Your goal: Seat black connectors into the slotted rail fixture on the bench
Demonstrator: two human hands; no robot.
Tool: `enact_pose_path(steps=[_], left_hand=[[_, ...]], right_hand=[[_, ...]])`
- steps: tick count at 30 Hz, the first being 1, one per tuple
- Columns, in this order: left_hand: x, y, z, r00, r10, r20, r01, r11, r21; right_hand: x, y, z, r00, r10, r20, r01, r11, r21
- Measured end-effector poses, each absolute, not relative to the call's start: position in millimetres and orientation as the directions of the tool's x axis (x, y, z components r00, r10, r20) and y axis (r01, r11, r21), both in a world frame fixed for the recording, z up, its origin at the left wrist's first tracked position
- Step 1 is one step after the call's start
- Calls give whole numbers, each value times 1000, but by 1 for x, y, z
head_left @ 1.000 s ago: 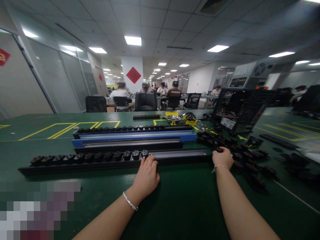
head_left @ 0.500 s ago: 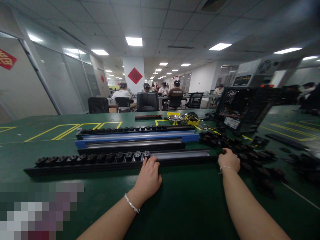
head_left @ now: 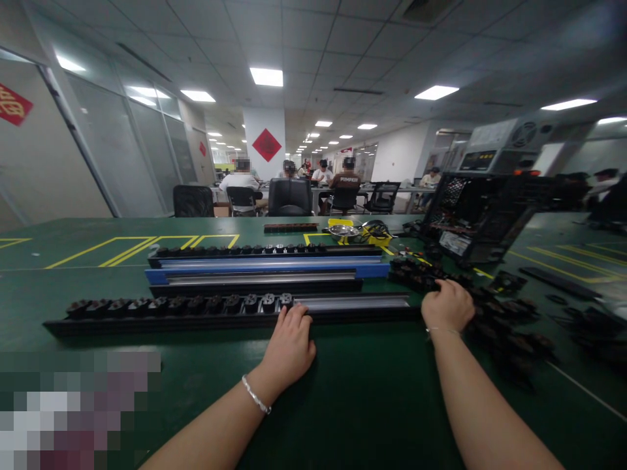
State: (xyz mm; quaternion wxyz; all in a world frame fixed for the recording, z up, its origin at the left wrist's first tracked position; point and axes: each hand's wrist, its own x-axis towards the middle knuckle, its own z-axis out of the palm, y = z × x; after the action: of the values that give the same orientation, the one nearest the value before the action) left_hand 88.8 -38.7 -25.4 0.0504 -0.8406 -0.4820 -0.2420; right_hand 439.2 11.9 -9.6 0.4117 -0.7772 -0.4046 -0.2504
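A long black rail (head_left: 196, 322) lies across the table, with a row of round black modules (head_left: 214, 304) along its left and middle. Its right stretch shows a bare metallic strip (head_left: 353, 302). My left hand (head_left: 290, 341) rests on the rail's near edge, fingers stretched out beside the last module at the row's right end. By the rail's right end, my right hand (head_left: 448, 307) is closed with its fingers curled, at the edge of a pile of loose black parts (head_left: 509, 326). Whatever its fingers hold is hidden behind the hand.
Beyond the rail lie blue bars (head_left: 279, 266) and another black rail with modules (head_left: 235, 252). Farther back are a metal bowl (head_left: 343, 231) and a short dark strip (head_left: 290, 228). An opened computer case (head_left: 480, 215) stands at right. People sit at far desks.
My right hand has shifted slightly left and up, and its fingers are turned differently. My left hand stays on the rail beside the last module. The view tilts slightly.
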Motion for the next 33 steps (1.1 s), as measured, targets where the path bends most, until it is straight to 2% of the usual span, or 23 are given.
enact_pose_path(steps=[3,7,11,13,17,33], left_hand=[[90,-40,-24,414,779,472,838,-529,138],[91,-43,-16,374,778,505,859,-495,127],[88,-43,-8,151,782,605,949,-287,134],[86,-41,-8,74,800,596,969,-199,147],[84,-39,-13,61,835,546,981,-150,120],[88,-37,-19,158,869,469,964,-238,117]], right_hand=[[416,14,-1,354,531,770,934,-156,-322],[375,14,-1,173,718,674,972,-15,-234],[349,12,-6,149,852,503,982,-68,-175],[346,12,-7,175,894,414,979,-111,-173],[346,10,-5,234,910,343,967,-182,-177],[348,4,-9,233,874,426,960,-138,-242]])
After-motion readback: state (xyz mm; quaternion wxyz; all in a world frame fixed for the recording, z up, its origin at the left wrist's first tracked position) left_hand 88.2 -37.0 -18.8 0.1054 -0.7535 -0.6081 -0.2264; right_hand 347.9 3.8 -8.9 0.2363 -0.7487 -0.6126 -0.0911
